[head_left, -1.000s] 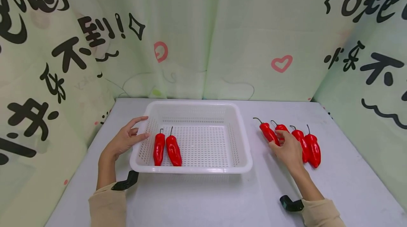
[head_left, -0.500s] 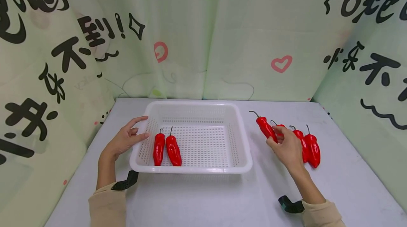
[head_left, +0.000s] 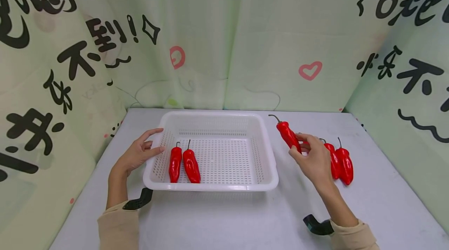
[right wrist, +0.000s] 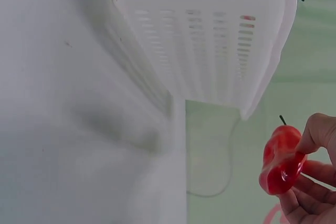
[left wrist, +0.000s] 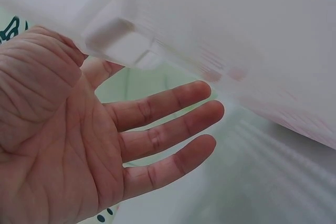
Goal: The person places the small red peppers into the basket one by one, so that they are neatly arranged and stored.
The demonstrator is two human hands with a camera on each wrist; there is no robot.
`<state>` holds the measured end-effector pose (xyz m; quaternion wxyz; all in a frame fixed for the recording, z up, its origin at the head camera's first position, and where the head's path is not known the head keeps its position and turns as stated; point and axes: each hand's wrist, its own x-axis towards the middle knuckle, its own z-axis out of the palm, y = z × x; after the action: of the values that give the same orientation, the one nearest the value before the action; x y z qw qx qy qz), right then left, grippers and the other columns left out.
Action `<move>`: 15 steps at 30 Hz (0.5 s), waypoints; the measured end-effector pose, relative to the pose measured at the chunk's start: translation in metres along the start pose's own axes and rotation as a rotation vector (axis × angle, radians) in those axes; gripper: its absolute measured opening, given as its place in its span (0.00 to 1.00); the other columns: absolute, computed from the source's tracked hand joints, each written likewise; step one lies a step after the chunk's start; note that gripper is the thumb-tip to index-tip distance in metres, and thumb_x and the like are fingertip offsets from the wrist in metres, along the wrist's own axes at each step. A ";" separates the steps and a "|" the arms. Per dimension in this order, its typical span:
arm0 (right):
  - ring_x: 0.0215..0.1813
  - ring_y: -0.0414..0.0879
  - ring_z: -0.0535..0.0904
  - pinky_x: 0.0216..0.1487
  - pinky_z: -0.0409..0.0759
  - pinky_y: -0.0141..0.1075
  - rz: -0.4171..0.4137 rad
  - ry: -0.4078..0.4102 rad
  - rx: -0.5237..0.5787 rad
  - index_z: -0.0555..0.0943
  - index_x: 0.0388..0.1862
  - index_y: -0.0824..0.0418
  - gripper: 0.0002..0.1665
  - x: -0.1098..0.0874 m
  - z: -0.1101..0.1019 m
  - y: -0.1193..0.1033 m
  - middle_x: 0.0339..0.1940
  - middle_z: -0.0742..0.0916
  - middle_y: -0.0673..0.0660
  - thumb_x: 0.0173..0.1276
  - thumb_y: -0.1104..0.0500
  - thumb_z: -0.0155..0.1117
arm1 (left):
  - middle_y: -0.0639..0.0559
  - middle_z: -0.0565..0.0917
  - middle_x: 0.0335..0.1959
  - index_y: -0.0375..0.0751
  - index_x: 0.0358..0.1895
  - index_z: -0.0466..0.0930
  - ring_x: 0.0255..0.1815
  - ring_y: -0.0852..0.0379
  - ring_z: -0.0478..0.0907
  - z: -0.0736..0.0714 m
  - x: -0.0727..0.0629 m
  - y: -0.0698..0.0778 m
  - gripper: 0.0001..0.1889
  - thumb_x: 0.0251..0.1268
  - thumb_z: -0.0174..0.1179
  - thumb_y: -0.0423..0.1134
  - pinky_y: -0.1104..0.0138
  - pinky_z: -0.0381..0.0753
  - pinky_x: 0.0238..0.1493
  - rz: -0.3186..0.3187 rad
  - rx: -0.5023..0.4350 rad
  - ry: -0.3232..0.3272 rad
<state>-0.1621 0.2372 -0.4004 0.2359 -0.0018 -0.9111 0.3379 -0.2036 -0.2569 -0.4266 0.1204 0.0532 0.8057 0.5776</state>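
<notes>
A white plastic basket (head_left: 224, 187) with slotted walls stands on the table, with two red chili peppers (head_left: 191, 166) lying in its left part. My left hand (head_left: 138, 152) holds the basket's left rim between thumb and index finger. In the left wrist view, the other fingers (left wrist: 165, 135) reach loosely below the rim, which hides the thumb. To the basket's right, my right hand (head_left: 313, 160) pinches another red pepper (head_left: 288, 135) by its lower end, its stem pointing up and left. The right wrist view shows this pepper (right wrist: 281, 161) between thumb and fingers, off the table.
More red peppers (head_left: 345, 166) lie on the white table (head_left: 224, 222) right of my right hand, one partly behind it. Pale green curtains (head_left: 266, 39) with black lettering stand behind the table and on both sides. Each wrist bears a black device (head_left: 317, 224).
My right hand has lifted the pepper from the group and moved it left and up toward the basket. My left hand and the basket have stayed in place.
</notes>
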 end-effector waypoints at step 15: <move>0.46 0.61 0.85 0.42 0.87 0.59 -0.074 0.023 0.086 0.81 0.62 0.66 0.29 -0.001 0.007 -0.030 0.57 0.85 0.66 0.60 0.65 0.75 | 0.29 0.74 0.67 0.54 0.81 0.55 0.51 0.43 0.85 0.000 0.000 -0.001 0.39 0.72 0.65 0.42 0.52 0.88 0.46 0.013 0.000 -0.003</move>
<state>-0.1595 0.2097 -0.3870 0.2584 0.0383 -0.8926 0.3675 -0.2035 -0.2569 -0.4274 0.1178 0.0592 0.8050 0.5784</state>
